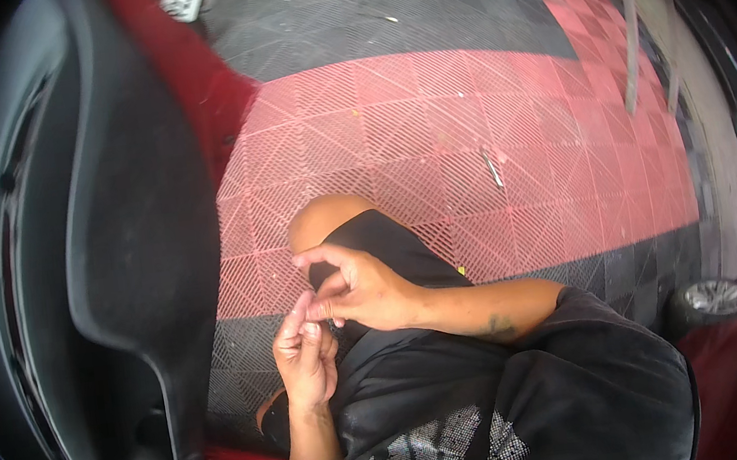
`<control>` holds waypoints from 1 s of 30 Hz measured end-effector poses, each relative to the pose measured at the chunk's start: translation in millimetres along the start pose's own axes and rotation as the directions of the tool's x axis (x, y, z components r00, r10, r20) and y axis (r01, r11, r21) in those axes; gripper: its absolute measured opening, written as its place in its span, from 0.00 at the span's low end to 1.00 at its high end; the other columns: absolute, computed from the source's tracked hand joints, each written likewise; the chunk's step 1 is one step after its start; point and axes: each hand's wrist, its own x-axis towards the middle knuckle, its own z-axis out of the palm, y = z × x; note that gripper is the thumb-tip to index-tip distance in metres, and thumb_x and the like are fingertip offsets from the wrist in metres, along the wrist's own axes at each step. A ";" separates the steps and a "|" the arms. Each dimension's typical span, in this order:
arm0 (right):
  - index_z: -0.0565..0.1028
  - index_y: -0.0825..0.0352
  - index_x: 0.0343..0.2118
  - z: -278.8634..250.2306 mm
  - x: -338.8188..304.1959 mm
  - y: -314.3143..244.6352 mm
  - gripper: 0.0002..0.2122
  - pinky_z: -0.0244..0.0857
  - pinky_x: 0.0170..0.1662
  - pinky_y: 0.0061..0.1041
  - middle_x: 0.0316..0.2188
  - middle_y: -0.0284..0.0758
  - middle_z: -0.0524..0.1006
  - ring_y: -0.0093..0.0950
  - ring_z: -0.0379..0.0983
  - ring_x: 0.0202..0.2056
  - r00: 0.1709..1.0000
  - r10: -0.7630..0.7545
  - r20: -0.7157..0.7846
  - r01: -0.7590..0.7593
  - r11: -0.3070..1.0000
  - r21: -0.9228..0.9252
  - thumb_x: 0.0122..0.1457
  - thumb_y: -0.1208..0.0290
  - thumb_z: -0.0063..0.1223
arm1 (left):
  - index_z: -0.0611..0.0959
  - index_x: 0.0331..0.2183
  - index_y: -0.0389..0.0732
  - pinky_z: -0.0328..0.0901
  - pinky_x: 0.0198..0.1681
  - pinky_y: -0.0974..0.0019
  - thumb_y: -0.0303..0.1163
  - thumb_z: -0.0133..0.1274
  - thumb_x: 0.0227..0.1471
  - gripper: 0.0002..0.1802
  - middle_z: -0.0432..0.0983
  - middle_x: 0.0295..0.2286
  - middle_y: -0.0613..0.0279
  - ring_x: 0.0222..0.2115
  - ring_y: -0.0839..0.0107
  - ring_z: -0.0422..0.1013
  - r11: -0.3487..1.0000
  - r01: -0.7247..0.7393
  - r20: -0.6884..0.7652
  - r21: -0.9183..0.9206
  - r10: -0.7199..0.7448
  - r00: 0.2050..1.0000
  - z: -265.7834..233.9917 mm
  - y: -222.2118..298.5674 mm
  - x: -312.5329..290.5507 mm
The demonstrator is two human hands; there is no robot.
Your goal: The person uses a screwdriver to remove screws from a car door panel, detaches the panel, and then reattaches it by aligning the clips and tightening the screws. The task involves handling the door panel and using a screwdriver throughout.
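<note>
Head view | left hand and right hand touching at fingers, grasp cannot be told | door panel seen at left | fine fingerwork apparently being done; steady pinch probably needed next

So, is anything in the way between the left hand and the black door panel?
Nothing visible: in the gap between the left hand and the black door panel, only floor tiles show below. The right hand is on the left hand's far side from the panel.
</note>
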 end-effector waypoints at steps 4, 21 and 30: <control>0.60 0.70 0.68 -40.1 -21.6 -7.8 0.33 0.73 0.34 0.23 0.32 0.39 0.84 0.21 0.78 0.29 0.999 0.041 -0.021 -0.042 0.999 -0.035 0.63 0.75 0.65 | 0.83 0.52 0.38 0.53 0.21 0.79 0.30 0.62 0.62 0.17 0.77 0.29 0.64 0.19 0.83 0.59 0.976 0.046 0.095 0.211 -0.067 0.993 -1.5 -17.9 24.7; 0.78 0.74 0.49 -296.8 -166.4 357.8 0.23 0.71 0.50 0.44 0.47 0.52 0.82 0.44 0.81 0.48 0.500 0.716 -0.486 -0.850 0.513 -0.119 0.63 0.57 0.51 | 0.76 0.37 0.42 0.54 0.23 0.72 0.45 0.53 0.68 0.16 0.63 0.24 0.70 0.23 0.78 0.56 0.851 0.017 -0.039 -0.525 -0.045 0.998 -5.0 50.8 63.7; 0.77 0.75 0.48 -367.8 -43.6 138.6 0.18 0.69 0.51 0.37 0.45 0.48 0.81 0.38 0.78 0.46 0.828 0.237 -0.507 -0.539 0.090 -0.838 0.69 0.61 0.50 | 0.80 0.38 0.41 0.52 0.20 0.78 0.30 0.64 0.60 0.08 0.71 0.25 0.77 0.19 0.88 0.58 0.930 -0.075 -0.214 -0.359 -0.003 0.977 -22.6 -3.5 -28.4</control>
